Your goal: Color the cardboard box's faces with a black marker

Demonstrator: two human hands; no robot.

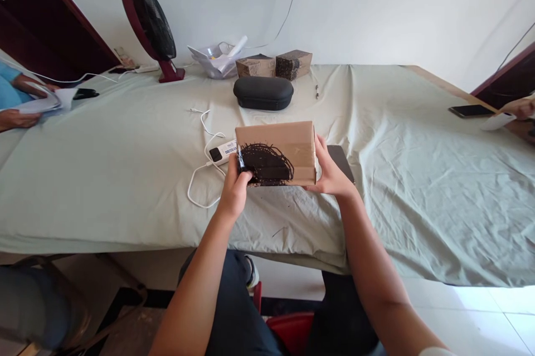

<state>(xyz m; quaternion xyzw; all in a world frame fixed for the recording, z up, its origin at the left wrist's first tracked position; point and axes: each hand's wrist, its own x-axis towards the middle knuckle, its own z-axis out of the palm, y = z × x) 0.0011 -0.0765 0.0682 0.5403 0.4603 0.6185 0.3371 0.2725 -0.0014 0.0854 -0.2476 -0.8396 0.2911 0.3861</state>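
A brown cardboard box point(288, 139) is held up over the table between my two hands. A patch of black scribbled strokes covers the lower left of its near face. My left hand point(234, 189) grips the left end, thumb on the scribbled face. By that thumb is a shiny black thing point(241, 162); I cannot tell whether it is a separate object or part of the box. Around the right end my right hand point(332, 175) is closed, its fingers partly hidden. A dark flat object point(341, 162) lies behind that hand. Left of the box rests a white device point(223, 151) with a white cable point(190, 191).
A black zip case point(263, 93) sits beyond the box, before two scribbled cardboard boxes point(293, 64). A plastic basket point(215, 66) and a fan point(154, 33) stand at the back left. People's hands hold paper at both sides; a phone point(470, 111) lies at right.
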